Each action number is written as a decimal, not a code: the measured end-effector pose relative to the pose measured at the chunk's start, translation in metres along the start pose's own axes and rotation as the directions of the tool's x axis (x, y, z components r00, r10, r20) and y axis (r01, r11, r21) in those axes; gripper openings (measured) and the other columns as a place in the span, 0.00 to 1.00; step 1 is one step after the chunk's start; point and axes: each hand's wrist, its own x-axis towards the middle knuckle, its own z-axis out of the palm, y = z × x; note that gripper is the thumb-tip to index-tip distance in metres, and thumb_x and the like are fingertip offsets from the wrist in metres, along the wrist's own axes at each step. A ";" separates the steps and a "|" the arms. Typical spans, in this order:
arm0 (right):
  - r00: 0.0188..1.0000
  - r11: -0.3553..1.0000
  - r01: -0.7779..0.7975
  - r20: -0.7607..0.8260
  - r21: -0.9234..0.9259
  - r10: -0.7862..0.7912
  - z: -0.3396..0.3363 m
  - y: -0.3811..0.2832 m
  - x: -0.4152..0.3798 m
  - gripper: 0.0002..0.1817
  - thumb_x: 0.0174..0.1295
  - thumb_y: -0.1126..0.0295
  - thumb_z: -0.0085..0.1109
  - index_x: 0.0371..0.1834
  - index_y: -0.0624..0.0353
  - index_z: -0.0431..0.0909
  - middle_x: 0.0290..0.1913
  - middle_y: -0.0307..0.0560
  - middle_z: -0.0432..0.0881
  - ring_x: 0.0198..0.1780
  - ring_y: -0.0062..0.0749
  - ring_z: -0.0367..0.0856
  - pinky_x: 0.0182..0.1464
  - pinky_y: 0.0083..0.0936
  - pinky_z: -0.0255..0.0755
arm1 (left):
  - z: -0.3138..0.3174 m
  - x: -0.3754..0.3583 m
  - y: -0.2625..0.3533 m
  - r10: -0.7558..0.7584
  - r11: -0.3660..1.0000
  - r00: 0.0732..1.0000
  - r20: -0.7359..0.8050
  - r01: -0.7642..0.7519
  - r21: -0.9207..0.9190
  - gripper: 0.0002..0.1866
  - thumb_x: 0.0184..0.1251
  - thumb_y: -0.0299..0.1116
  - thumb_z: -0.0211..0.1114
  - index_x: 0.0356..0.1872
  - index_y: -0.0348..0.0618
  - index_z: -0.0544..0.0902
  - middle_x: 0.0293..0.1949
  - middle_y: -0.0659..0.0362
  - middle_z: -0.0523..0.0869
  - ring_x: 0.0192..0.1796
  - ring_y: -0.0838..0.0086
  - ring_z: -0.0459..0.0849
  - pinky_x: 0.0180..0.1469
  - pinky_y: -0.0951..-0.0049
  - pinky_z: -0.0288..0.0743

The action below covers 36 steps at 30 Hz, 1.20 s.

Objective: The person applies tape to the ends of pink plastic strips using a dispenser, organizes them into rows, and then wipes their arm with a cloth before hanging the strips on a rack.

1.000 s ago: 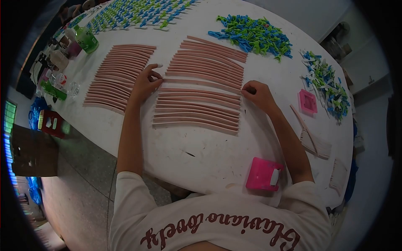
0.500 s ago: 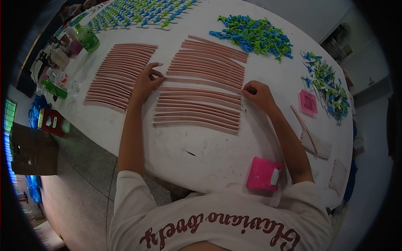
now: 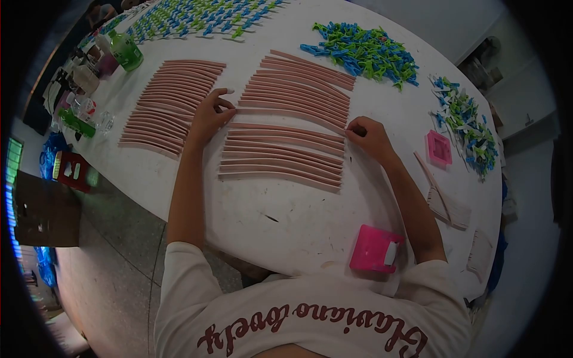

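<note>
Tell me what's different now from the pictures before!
The pink strip between the left hand and right hand moved a little away from the person, closing the gap to the farther strips. Neither hand visibly let go or took anything new. The nearer strips, clip pile and big pink box stayed put.

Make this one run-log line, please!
left hand: at left end of pink strip | right hand: at right end | nearby: more strips in rows | beyond: piled blue-green clips

White table [image 3: 310,221], speckled grey floor [image 3: 113,238], plain wall [image 3: 427,18]
</note>
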 end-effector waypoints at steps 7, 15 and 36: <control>1.000 1.000 0.024 0.000 0.003 -0.024 -0.001 -0.001 0.000 0.08 0.59 0.70 0.66 0.35 0.64 0.82 0.32 0.46 0.83 0.32 0.27 0.80 0.39 0.22 0.76 | 0.001 0.001 -0.002 0.010 1.000 1.000 -0.005 -0.010 0.013 0.31 0.57 0.24 0.72 0.63 0.38 0.74 0.40 0.54 0.87 0.32 0.79 0.78 0.34 0.78 0.77; 1.000 1.000 0.029 0.001 -0.007 -0.029 -0.001 -0.002 0.000 0.08 0.59 0.70 0.66 0.35 0.63 0.82 0.33 0.46 0.84 0.33 0.27 0.81 0.40 0.23 0.77 | 0.001 0.001 -0.001 0.047 0.998 0.999 -0.015 -0.047 0.030 0.32 0.57 0.25 0.71 0.65 0.39 0.73 0.41 0.54 0.87 0.30 0.80 0.77 0.32 0.79 0.76; 0.999 0.999 0.032 0.012 -0.003 -0.032 0.000 0.000 0.000 0.08 0.61 0.69 0.66 0.37 0.61 0.83 0.32 0.44 0.84 0.31 0.23 0.78 0.38 0.20 0.75 | 0.002 0.000 0.002 0.014 0.999 0.999 -0.030 -0.013 0.041 0.32 0.60 0.25 0.70 0.67 0.41 0.72 0.42 0.55 0.87 0.31 0.79 0.75 0.36 0.78 0.76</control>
